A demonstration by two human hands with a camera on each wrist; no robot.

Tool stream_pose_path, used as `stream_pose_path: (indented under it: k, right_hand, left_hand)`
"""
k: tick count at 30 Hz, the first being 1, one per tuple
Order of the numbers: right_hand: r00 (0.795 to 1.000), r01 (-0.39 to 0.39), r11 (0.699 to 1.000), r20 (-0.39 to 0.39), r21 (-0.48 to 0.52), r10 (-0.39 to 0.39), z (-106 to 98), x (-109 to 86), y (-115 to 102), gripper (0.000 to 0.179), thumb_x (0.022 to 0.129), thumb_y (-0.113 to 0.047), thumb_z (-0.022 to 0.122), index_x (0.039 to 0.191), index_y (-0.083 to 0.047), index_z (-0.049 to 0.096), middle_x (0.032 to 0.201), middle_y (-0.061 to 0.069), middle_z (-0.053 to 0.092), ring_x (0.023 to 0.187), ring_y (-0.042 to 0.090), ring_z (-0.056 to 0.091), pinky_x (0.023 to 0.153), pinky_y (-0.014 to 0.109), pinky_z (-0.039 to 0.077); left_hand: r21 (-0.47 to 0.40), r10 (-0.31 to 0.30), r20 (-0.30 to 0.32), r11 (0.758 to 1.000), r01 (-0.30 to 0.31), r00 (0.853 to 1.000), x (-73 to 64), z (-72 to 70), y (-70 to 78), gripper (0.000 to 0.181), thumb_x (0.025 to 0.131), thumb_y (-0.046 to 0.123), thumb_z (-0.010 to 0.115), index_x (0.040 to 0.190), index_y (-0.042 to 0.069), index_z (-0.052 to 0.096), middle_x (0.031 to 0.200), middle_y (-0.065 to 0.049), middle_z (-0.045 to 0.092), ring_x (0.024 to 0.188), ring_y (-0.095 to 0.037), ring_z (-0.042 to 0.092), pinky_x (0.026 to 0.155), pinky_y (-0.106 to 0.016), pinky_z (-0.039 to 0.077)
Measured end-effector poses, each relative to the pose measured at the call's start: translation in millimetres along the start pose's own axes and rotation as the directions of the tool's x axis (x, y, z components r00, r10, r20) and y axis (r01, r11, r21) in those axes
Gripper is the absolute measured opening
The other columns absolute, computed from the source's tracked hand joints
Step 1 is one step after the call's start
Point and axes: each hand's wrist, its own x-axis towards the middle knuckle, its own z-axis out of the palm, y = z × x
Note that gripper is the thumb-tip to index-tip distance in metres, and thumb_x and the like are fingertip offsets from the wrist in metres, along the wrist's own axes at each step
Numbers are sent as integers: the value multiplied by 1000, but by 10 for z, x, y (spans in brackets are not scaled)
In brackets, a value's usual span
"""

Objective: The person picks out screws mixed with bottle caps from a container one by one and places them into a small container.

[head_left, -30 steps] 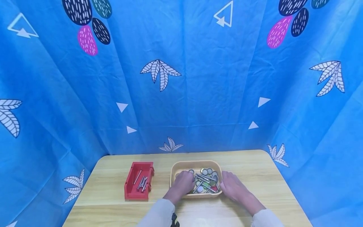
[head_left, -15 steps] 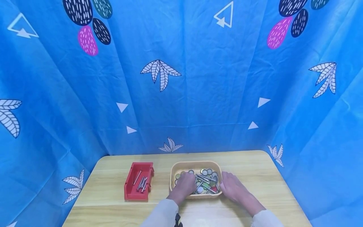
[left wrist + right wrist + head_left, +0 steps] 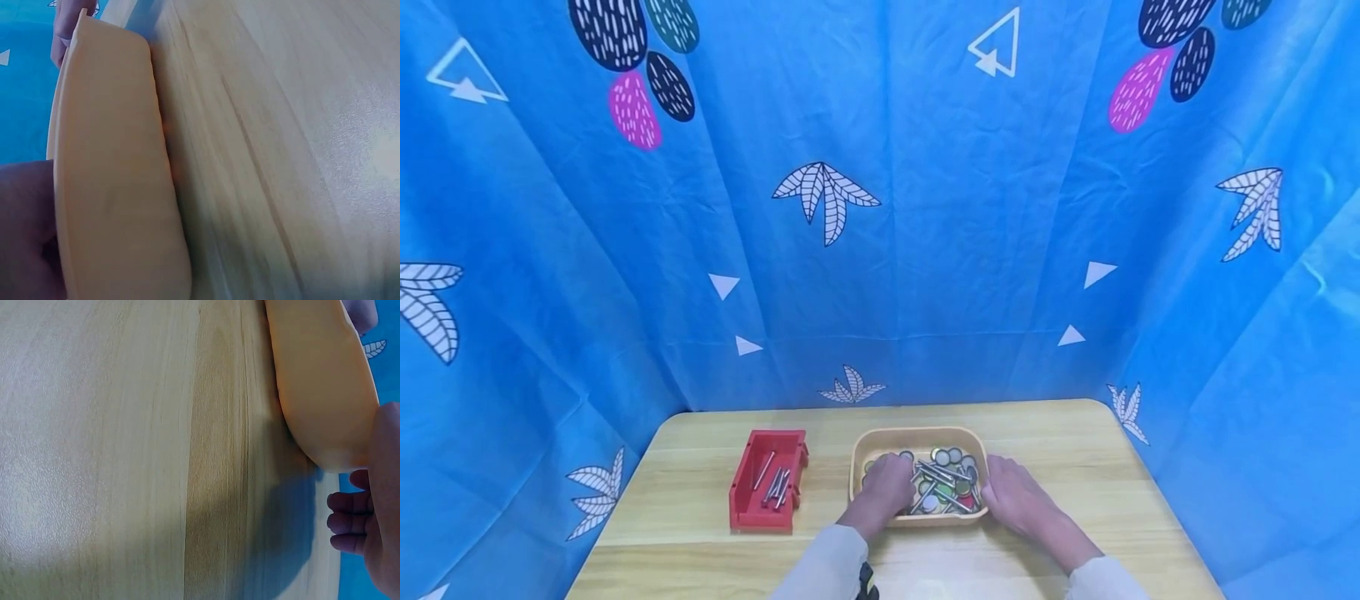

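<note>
A tan plastic tray [image 3: 925, 433] holds a mix of round bottle caps [image 3: 943, 457] and long silver rods with heads [image 3: 953, 500], like nails or screws. My left hand [image 3: 883, 493] reaches down into the tray's left half, its fingertips hidden among the pieces. The left wrist view shows that hand [image 3: 25, 231] behind the tray's near wall [image 3: 112, 156]; what its fingers do inside, I cannot tell. At the right end, my right hand [image 3: 1013, 493] grips the tray's rim. In the right wrist view its curled fingers [image 3: 350, 523] lie outside the tray's rounded corner [image 3: 325, 406].
To the left stands a red open-front bin [image 3: 762, 522] with several silver rods [image 3: 781, 487] in it. Both containers rest on a light wooden table [image 3: 685, 475]. A blue patterned curtain [image 3: 925, 275] hangs behind the table and along both sides.
My left hand has shifted slightly right, then a little back left, within the tray. The right hand, the tray and the red bin have stayed in place.
</note>
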Motion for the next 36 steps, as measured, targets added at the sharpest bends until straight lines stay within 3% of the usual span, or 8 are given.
stream_pose_path:
  k: [7,13,17,21,25,27,31,36]
  right_hand:
    - [1000,-17,1000,17,-6,17,4,-20,-5,27,98,-17,51,120,-4,61,96,-1,61,89,13,53,89,42,52]
    - [1000,-26,1000,12,6,26,3,-27,-4,30,98,-18,54,123,-3,61,97,-1,63,90,14,55,89,43,53]
    - [999,-32,999,12,11,32,13,-28,3,34,98,-20,53,127,-3,61,100,-2,64,92,13,56,91,42,53]
    - [1000,-29,999,11,21,29,10,-25,1,33,98,-20,54,126,-4,61,99,-2,64,92,13,56,90,43,53]
    - [1000,-26,999,10,20,26,6,-15,2,29,98,-19,54,122,-4,61,95,-3,62,89,12,54,88,42,53]
    - [1000,-27,1000,13,14,27,7,-10,1,28,98,-19,54,121,-4,61,93,-4,60,87,12,53,87,41,52]
    - [1000,-25,1000,19,10,25,5,-6,1,28,99,-19,53,120,-4,61,91,-4,59,86,12,52,86,40,52]
    - [999,-27,1000,19,11,27,25,2,5,25,98,-19,53,118,-5,61,88,-5,57,82,11,50,82,39,51]
  left_hand:
    - [-23,63,0,998,-63,998,-36,-92,-55,15,88,0,67,80,13,64,66,2,56,57,-11,49,50,-23,44]
    - [-10,147,-29,989,-148,989,-81,-150,-145,21,81,5,81,74,15,65,69,5,60,59,-7,48,54,-19,45]
    - [-25,163,-34,986,-164,986,-110,-175,-205,19,78,-9,71,83,9,71,79,3,65,62,-7,50,52,-16,46]
    - [86,185,-65,980,-180,980,-131,-207,-244,28,73,-11,67,93,6,74,92,-3,70,79,-14,61,70,-23,59]
    - [273,246,-119,940,-207,962,-151,-271,-271,30,78,1,77,108,2,75,104,-10,76,102,-23,70,97,-33,60]
    - [340,277,-142,915,-216,950,-159,-304,-287,32,79,6,81,111,1,74,104,-11,77,105,-25,71,100,-34,60]
    - [366,309,-183,903,-227,934,-192,-355,-324,27,82,4,79,108,2,73,102,-11,76,100,-24,70,95,-33,61]
    - [364,301,-159,903,-228,940,-251,-416,-359,33,85,0,73,118,2,71,107,-11,74,101,-23,68,96,-33,60]
